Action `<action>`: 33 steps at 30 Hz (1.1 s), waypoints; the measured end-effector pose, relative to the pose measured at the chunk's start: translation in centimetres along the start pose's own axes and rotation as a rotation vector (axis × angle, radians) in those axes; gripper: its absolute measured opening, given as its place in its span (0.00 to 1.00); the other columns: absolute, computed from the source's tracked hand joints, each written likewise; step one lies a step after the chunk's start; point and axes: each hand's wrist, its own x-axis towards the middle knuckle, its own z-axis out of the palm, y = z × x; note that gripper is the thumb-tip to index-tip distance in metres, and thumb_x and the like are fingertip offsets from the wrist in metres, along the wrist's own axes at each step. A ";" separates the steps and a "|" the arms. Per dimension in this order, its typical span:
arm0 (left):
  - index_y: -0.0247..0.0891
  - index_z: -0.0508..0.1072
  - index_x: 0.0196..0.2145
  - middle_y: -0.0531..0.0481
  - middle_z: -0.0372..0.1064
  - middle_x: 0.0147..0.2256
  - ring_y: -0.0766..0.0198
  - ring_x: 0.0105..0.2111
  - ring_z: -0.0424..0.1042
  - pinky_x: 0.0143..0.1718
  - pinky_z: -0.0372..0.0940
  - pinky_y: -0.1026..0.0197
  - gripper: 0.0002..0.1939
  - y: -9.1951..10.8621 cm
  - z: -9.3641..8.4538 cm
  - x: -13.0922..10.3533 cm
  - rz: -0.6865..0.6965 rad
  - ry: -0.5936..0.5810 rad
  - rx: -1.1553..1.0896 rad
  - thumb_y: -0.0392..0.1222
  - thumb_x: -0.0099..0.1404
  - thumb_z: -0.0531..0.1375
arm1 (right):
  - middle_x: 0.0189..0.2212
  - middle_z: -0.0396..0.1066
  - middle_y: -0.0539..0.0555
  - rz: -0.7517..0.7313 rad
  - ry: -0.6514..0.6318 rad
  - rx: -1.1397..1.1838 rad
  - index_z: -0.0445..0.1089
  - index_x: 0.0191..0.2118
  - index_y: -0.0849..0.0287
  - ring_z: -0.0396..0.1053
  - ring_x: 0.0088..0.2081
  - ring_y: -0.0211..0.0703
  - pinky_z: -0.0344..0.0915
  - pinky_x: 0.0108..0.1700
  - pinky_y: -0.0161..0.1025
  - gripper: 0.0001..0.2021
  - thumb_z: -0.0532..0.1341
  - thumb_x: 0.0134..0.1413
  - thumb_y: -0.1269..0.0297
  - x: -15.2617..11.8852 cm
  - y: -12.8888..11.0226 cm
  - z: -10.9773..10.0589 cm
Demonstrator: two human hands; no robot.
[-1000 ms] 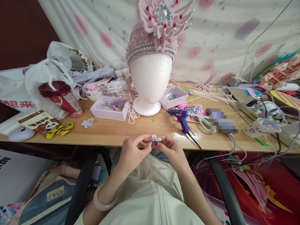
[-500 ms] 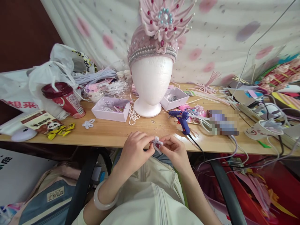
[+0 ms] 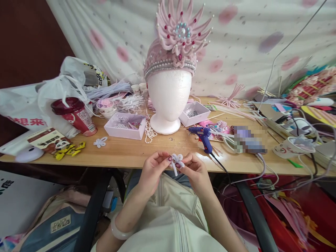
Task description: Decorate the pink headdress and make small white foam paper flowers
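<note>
Between my two hands, just off the table's front edge, is a pale lilac pipe-cleaner flower with looped petals and a loose tail hanging down. My left hand pinches its left side between thumb and finger. On the other side my right hand grips the petals the same way, thumb in front. A similar looped pipe-cleaner flower lies on the table to the left. Beyond my hands a white foam head wears a pink beaded headdress.
A blue glue gun with a trailing cord lies right of my hands. Bead boxes flank the foam head. At left stand a red cup and yellow-wrapped sweets. A paper cup sits among cables at right.
My left hand has rotated and its fingers have shifted on the flower. The flower has turned, so its loops and hanging tail show more. The view has tilted slightly.
</note>
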 end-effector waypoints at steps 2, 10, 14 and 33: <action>0.35 0.73 0.30 0.52 0.75 0.28 0.69 0.27 0.73 0.31 0.68 0.67 0.19 -0.4 0.3 -0.1 -0.029 0.020 -0.074 0.44 0.44 0.75 | 0.27 0.75 0.49 0.000 -0.020 -0.010 0.69 0.27 0.57 0.71 0.29 0.36 0.68 0.33 0.32 0.13 0.73 0.43 0.62 0.0 0.1 0.1; 0.36 0.74 0.30 0.54 0.76 0.27 0.69 0.28 0.74 0.31 0.68 0.68 0.19 -1.3 0.1 0.2 0.059 0.183 -0.095 0.44 0.42 0.75 | 0.30 0.76 0.51 -0.072 0.019 -0.161 0.70 0.39 0.55 0.73 0.33 0.41 0.69 0.41 0.38 0.15 0.71 0.47 0.59 -0.4 0.5 0.8; 0.36 0.78 0.32 0.49 0.78 0.32 0.64 0.34 0.76 0.37 0.71 0.64 0.14 -0.1 -1.4 0.2 0.079 0.007 0.153 0.44 0.48 0.73 | 0.30 0.75 0.50 -0.045 -0.066 -0.116 0.71 0.48 0.54 0.72 0.32 0.38 0.69 0.39 0.35 0.18 0.70 0.51 0.61 -0.3 -0.1 0.7; 0.38 0.80 0.27 0.48 0.78 0.31 0.62 0.31 0.77 0.35 0.72 0.62 0.04 1.9 -2.3 0.6 0.168 -0.160 0.489 0.38 0.52 0.70 | 0.40 0.77 0.54 -0.106 -0.152 -0.296 0.76 0.45 0.52 0.74 0.37 0.41 0.71 0.46 0.41 0.11 0.65 0.57 0.61 -0.5 -0.2 -0.1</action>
